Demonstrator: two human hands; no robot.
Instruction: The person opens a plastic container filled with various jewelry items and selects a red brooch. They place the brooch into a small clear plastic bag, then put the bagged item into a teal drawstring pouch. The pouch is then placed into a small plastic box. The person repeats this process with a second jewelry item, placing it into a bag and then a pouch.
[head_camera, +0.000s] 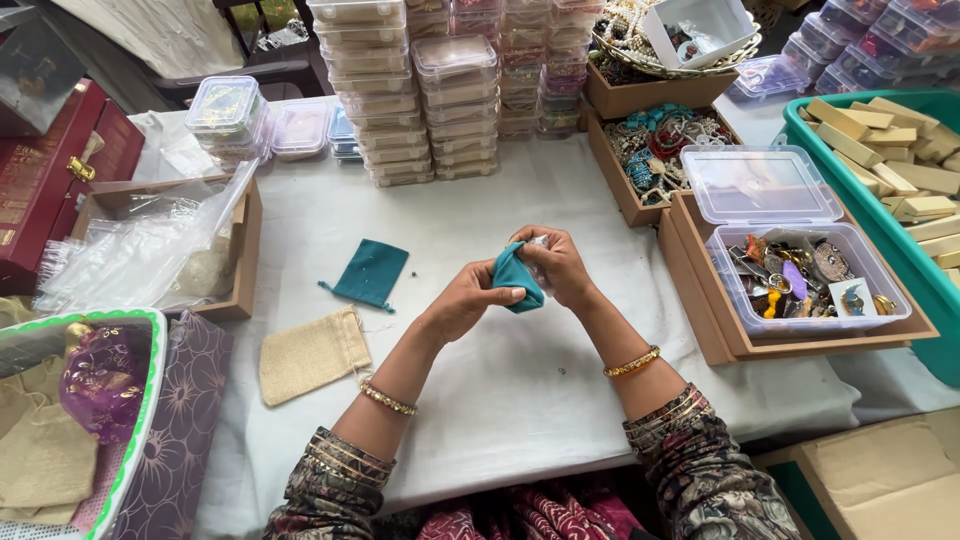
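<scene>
White-clothed bench (520, 400) is filling mid-frame; at its centre, left hand (462, 300) and right hand (560, 265) fingers are pinching a small teal fabric drawstring pouch (517, 277). Light, soft and floppy, it is probably best gripped at its open rim.

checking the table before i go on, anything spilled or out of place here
Nothing spilled or damaged. Both hands, left and right, hold a teal pouch. A second teal pouch and a beige pouch lie flat on the white cloth.
</scene>
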